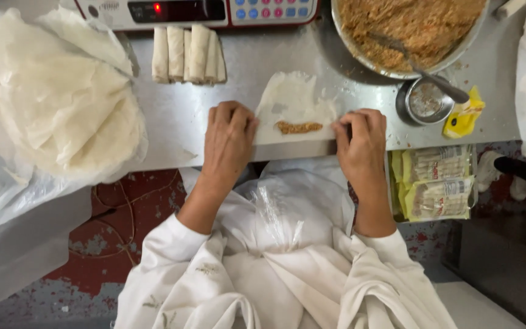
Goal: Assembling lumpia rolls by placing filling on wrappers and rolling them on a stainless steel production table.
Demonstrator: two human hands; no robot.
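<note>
A thin white wrapper sheet [293, 100] lies on the steel counter [178, 116] with a short strip of brown filling [299, 127] near its front edge. My left hand [229, 137] pinches the wrapper's left front corner. At the right front corner, my right hand [360, 141] grips the same sheet with curled fingers. Several finished white rolls [188, 55] lie side by side behind my left hand.
A stack of round wrappers [62, 103] in clear plastic sits at the left. A big metal bowl of brown filling [410, 30] with a spoon [424, 70] stands at the back right, a small metal cup [426, 100] beside it. A scale [196, 11] is at the back.
</note>
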